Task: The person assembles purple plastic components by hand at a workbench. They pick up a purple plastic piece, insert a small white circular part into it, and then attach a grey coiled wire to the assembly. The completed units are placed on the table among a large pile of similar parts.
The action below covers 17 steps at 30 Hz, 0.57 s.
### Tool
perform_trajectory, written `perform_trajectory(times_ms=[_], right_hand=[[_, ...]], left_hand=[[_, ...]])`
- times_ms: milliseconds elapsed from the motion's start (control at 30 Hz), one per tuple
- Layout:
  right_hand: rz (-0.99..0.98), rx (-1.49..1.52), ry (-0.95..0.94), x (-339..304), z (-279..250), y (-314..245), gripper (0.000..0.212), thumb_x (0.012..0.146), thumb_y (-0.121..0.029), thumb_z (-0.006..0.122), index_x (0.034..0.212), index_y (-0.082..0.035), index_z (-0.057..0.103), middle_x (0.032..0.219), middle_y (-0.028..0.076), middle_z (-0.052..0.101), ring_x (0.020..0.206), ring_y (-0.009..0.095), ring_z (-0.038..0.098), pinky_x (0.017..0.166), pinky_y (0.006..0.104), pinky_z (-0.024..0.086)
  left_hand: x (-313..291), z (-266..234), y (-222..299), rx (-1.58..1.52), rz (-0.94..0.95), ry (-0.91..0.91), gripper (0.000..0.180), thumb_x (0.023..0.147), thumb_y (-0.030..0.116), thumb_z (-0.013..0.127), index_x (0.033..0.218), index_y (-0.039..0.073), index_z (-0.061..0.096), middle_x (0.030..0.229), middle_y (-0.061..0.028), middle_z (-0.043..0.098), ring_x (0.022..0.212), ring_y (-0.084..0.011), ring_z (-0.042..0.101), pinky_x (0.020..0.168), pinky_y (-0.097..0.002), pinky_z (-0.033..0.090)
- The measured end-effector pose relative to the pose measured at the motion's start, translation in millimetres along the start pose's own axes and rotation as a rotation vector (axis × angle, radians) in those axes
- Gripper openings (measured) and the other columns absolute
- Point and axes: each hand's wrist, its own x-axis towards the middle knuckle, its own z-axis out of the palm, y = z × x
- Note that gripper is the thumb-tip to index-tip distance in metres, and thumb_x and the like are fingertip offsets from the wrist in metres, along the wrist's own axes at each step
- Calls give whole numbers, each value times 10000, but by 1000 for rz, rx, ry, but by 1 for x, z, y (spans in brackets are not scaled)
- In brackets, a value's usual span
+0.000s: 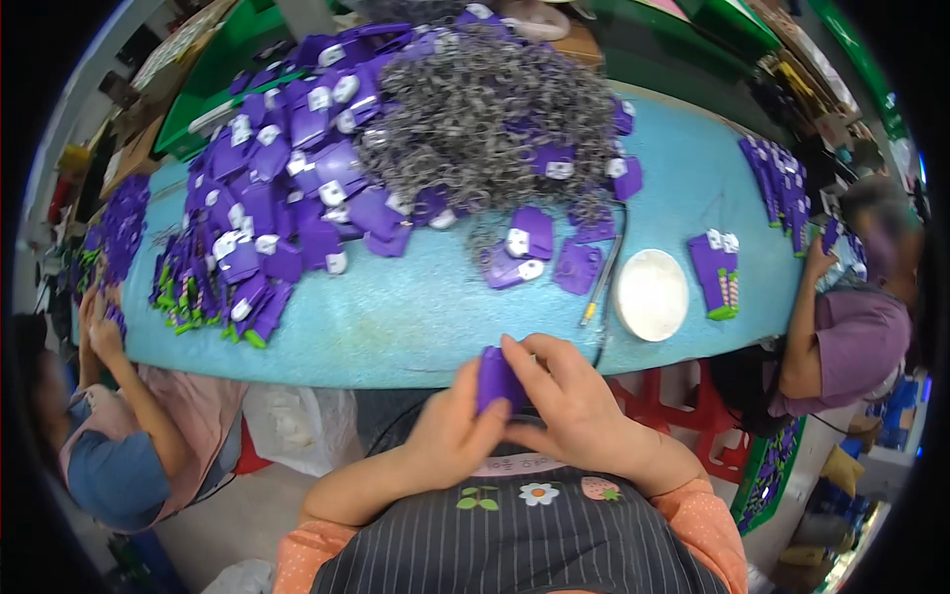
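Close to my body, just off the near table edge, I hold a small purple plastic piece point(494, 381) between both hands. My left hand point(447, 428) is closed around its left side, with the thumb across its lower end. The fingertips of my right hand point(572, 404) pinch its upper right side. Much of the piece is hidden by my fingers. Ahead of my hands lie several loose flat purple pieces point(577, 267), some with white face-like parts. A large tangle of grey metal rings point(490, 114) is heaped behind them.
A blue-green table point(416, 332) carries a big heap of purple pieces point(307, 168) at left. Right of centre are a pen-like tool with a cord point(600, 287), a white round dish point(651, 295) and purple pieces with green ends point(714, 275). Co-workers sit left point(119, 445) and right point(851, 342).
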Motion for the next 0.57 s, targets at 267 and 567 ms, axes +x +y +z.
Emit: perform_trajectory(times_ms=[267, 567], right_hand=[[79, 111, 123, 13, 38, 1, 730, 545, -121, 848, 1148, 10, 458, 1047, 179, 461, 842, 296, 526, 673, 356, 468], [68, 183, 186, 24, 61, -1, 733, 533, -123, 862, 1126, -28, 443, 991, 113, 435, 730, 181, 444, 579, 304, 394]], left_hand=[[-12, -23, -16, 24, 150, -67, 545, 898, 96, 471, 1373, -15, 228, 852, -244, 580, 765, -409, 595, 653, -438, 453], [-11, -59, -25, 224, 58, -308, 577, 917, 143, 497, 1408, 2, 229, 1183, -206, 552, 1034, -339, 591, 854, -401, 470]])
